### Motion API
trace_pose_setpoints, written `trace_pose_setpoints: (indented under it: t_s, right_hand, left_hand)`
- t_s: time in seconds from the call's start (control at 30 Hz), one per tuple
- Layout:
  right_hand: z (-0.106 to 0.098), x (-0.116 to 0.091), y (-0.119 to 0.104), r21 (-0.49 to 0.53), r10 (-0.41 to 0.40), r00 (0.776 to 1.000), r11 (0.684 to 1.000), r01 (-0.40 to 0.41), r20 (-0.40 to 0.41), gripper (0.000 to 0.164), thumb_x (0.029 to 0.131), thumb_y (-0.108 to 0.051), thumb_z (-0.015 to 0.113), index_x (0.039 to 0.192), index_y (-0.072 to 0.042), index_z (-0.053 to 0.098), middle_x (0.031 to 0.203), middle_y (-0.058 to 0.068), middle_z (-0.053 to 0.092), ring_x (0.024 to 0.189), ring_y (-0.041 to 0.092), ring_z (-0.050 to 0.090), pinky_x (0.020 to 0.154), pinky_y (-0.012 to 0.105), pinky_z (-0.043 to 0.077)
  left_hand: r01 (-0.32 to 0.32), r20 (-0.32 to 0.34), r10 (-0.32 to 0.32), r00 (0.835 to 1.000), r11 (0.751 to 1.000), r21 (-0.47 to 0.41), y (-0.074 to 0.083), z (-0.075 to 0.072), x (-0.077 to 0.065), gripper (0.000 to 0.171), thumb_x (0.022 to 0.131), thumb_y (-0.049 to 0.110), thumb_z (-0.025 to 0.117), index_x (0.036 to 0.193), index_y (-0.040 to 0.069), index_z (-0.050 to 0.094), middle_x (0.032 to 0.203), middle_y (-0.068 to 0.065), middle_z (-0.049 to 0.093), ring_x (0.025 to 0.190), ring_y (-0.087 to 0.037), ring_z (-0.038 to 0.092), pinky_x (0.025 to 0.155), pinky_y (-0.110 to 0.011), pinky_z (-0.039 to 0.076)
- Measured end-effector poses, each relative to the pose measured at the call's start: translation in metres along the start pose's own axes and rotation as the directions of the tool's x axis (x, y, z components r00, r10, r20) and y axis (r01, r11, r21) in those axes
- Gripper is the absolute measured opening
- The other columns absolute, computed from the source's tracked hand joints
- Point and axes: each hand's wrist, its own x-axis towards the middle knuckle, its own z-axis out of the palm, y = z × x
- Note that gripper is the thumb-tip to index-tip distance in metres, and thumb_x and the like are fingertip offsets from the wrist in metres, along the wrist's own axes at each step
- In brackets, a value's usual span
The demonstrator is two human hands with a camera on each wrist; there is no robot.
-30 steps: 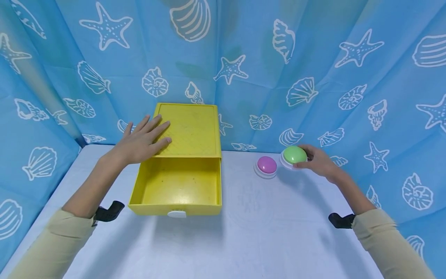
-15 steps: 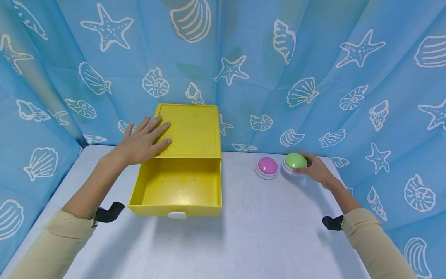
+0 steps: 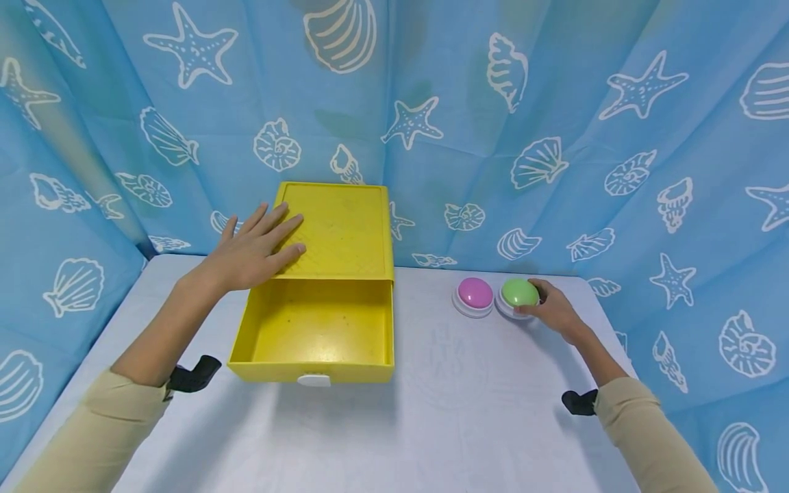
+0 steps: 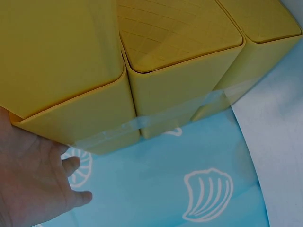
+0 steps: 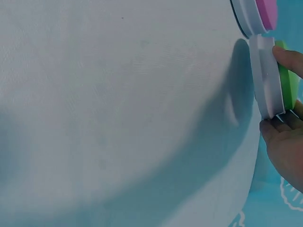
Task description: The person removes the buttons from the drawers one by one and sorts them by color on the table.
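My left hand (image 3: 246, 257) rests with spread fingers on the top left of a yellow drawer box (image 3: 335, 229). Its drawer (image 3: 314, 373), with a white knob (image 3: 314, 380), is pulled out and nothing lies inside. In the left wrist view the left hand (image 4: 35, 175) is beside the yellow box's side wall (image 4: 90, 118). My right hand (image 3: 555, 308) grips a green push button (image 3: 520, 292) with a white base, thumb on one side and fingers behind. The right wrist view shows this green button (image 5: 286, 80) between thumb and fingers, its base close to the pink button (image 5: 267, 14).
A pink push button (image 3: 475, 293) on a white base stands just left of the green one. Both are near the back edge of the white table (image 3: 468, 418). A blue shell-print curtain (image 3: 444, 157) hangs behind and at both sides.
My right hand has brought the green button a little toward the front, then left, right up beside the pink one. The left hand and the drawer box stay as they were.
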Motion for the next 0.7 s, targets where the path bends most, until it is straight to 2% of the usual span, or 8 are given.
trace_pose_setpoints:
  t_s: [0.47, 0.7]
  right_hand:
    - [0.008, 0.000, 0.008, 0.033, 0.010, 1.000, 0.999, -0.010, 0.009, 0.085, 0.092, -0.021, 0.073, 0.152, 0.011, 0.023, 0.155, 0.035, 0.023, 0.142, 0.053, 0.021, 0.110, 0.062, 0.027]
    - [0.010, 0.001, 0.013, 0.056, 0.017, 0.999, 0.998, -0.019, 0.030, 0.089, 0.092, -0.023, 0.073, 0.153, 0.011, 0.017, 0.156, 0.035, 0.020, 0.142, 0.054, 0.019, 0.110, 0.064, 0.026]
  left_hand:
    - [0.004, 0.004, -0.005, 1.000, 1.000, 0.019, 0.001, -0.001, 0.000, 0.071, 0.105, 0.055, 0.032, 0.161, 0.013, 0.018, 0.166, -0.016, 0.004, 0.150, -0.039, -0.008, 0.111, -0.067, -0.010]
    - [0.003, 0.000, -0.003, 1.000, 1.000, 0.017, 0.001, -0.001, -0.001, 0.071, 0.105, 0.054, 0.032, 0.161, 0.013, 0.019, 0.166, -0.016, 0.005, 0.150, -0.040, -0.007, 0.111, -0.067, -0.011]
